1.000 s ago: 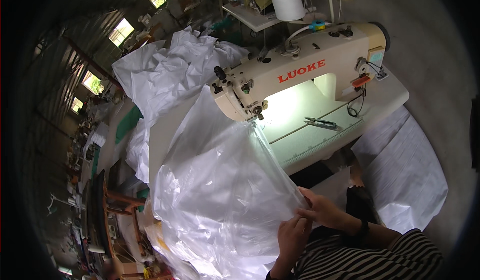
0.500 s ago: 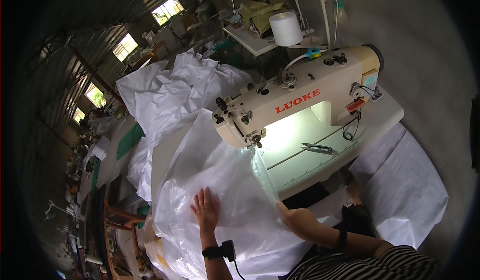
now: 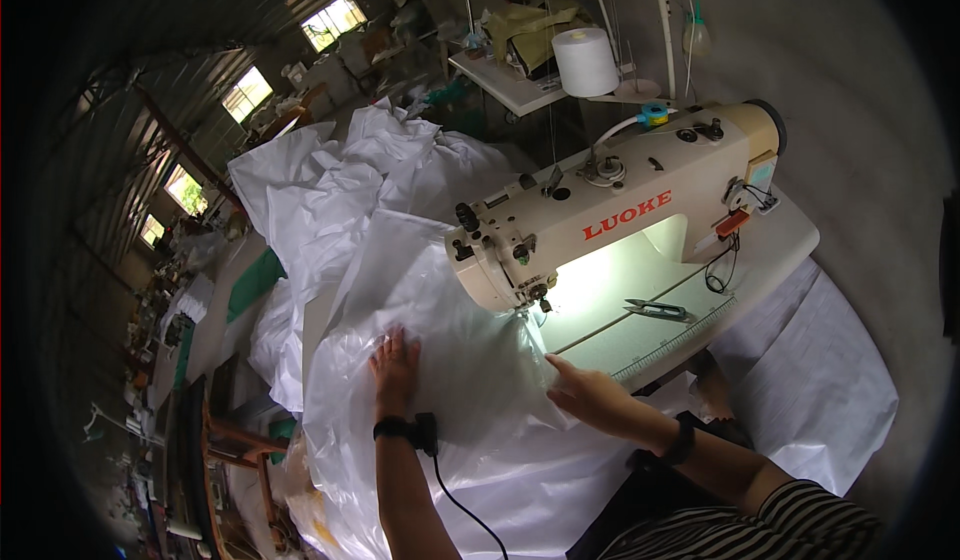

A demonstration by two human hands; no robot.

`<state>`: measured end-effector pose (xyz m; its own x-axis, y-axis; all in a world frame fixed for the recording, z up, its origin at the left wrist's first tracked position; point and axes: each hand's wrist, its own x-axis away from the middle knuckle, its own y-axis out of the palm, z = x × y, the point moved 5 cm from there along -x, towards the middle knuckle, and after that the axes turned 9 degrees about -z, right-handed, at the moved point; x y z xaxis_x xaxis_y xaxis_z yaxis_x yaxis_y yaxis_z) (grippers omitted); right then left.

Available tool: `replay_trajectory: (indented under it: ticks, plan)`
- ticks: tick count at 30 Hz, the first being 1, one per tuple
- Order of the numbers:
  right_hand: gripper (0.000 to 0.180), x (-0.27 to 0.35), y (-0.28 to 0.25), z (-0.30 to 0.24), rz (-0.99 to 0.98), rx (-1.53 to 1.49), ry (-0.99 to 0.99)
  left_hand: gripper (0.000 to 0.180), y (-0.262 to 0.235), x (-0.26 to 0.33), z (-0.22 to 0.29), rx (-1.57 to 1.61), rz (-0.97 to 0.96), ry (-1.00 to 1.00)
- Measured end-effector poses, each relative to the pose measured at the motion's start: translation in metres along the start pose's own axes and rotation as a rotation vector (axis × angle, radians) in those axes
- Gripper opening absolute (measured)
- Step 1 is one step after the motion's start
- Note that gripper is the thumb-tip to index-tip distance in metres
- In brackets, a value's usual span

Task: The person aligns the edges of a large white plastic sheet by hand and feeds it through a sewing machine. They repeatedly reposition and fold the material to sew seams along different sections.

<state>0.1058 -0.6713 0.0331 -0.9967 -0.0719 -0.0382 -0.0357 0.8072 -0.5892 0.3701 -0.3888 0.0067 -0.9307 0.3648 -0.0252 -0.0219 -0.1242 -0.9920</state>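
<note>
A large sheet of white translucent fabric (image 3: 450, 360) lies spread over the sewing table, its edge under the head of a cream industrial sewing machine (image 3: 610, 215). My left hand (image 3: 395, 365) rests flat on the fabric, fingers apart, left of the needle. My right hand (image 3: 585, 395) presses the fabric's edge just below and right of the needle, fingers extended and pinching the cloth lightly. A dark band with a cable sits on my left wrist.
Thread snips (image 3: 655, 310) lie on the lit machine bed. A white thread cone (image 3: 585, 60) stands on a shelf behind. More white fabric (image 3: 340, 180) is piled at the back left. White woven sheets (image 3: 820, 380) hang at the right. A wooden frame (image 3: 235, 440) stands lower left.
Both hands held the fabric up close to my body a second ago. They have since laid it down and moved forward, the left flat on the cloth, the right at the needle.
</note>
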Motion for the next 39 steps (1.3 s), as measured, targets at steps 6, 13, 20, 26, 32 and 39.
replay_trajectory:
  ticks: [6, 13, 20, 26, 32, 39]
  plan:
    - [0.057, 0.117, 0.025, 0.053, -0.301, -0.46, 0.203, 0.047, -0.059, 0.031, 0.035, 0.198, -0.158, 0.02]
    - [0.05, 0.186, 0.051, 0.061, -0.601, -0.828, 0.408, 0.032, -0.08, 0.275, 0.169, 0.061, 0.355, 0.369]
    - [0.05, 0.187, 0.049, 0.071, -0.53, -0.852, 0.317, 0.015, -0.041, 0.266, 0.022, 1.426, 0.138, -0.12]
    - [0.037, 0.197, 0.054, 0.086, -0.35, -0.936, 0.263, 0.005, -0.128, 0.287, 0.03, 0.773, 0.876, -0.134]
    - [0.038, 0.204, 0.062, 0.101, -0.467, -0.875, 0.461, 0.049, -0.067, 0.286, 0.17, -0.138, 0.274, 0.287]
    - [0.036, 0.194, 0.034, 0.079, -0.294, -0.904, 0.398, 0.026, -0.063, 0.268, 0.13, 1.112, 0.206, -0.04]
